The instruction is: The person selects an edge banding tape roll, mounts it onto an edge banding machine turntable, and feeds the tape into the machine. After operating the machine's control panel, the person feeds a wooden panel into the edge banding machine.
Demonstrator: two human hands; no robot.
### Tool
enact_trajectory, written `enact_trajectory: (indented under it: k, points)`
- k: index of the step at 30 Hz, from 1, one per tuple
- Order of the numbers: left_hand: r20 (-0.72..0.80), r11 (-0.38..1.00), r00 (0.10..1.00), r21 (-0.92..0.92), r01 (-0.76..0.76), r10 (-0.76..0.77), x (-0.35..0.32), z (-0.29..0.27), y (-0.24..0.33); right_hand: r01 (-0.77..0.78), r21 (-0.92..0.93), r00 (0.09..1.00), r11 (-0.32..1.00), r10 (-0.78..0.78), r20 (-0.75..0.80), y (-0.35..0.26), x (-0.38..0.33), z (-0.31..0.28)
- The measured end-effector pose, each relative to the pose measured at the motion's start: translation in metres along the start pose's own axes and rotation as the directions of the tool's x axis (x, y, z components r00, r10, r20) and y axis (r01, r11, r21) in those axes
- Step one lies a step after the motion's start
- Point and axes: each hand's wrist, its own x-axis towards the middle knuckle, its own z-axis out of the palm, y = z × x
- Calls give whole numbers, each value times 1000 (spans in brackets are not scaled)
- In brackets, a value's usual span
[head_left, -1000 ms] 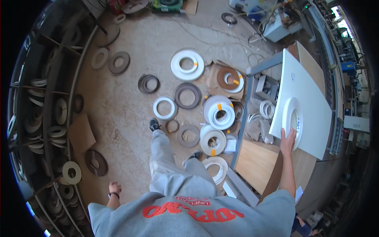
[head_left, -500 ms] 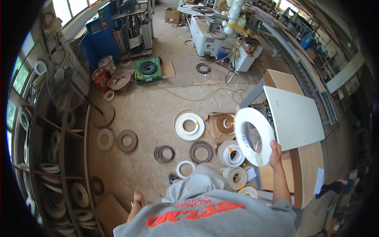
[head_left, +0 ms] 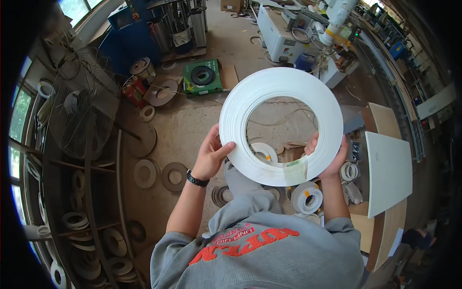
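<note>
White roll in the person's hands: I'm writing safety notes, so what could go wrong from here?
The white roll shows thin layers that might slide apart if its tape patch loosens. The left hand grips only the outer rim, so the roll could tip if the right hand slackens. It also hides some floor, where rolls near the legs could cause a trip.

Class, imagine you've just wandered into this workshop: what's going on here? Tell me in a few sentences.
A person is holding up a large white roll with both hands. The left hand grips its left edge, thumb on the near face; the right hand holds the lower right, fingers showing through the central hole. Translucent tape crosses the band near the bottom. Other rolls lie on the floor and fill shelving to the left; a white panel is at the right.
</note>
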Motion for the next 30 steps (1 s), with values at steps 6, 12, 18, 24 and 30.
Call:
enact_trajectory:
  k: [6, 12, 18, 24, 30]
  points:
    - [9, 986, 1000, -164, 15, -13, 183, -70, 65, -218, 256, 945, 942, 269, -185, 42, 229, -47]
    - [-165, 906, 972, -413, 88, -170, 350, -145, 88, -316, 222, 892, 922, 369, -262, 68, 387, -50]
    - [-12, 780, 968, -595, 194, -250, 499, -171, 83, -396, 291, 845, 871, 470, -256, 86, 512, -85]
    - [90, 655, 887, -641, 400, -453, 646, -188, 12, -178, 474, 824, 862, 394, -407, 142, 610, -124]
    - [149, 745, 799, -296, 598, -582, 790, -190, -29, 30, 578, 791, 816, 334, -512, 137, 682, -189]
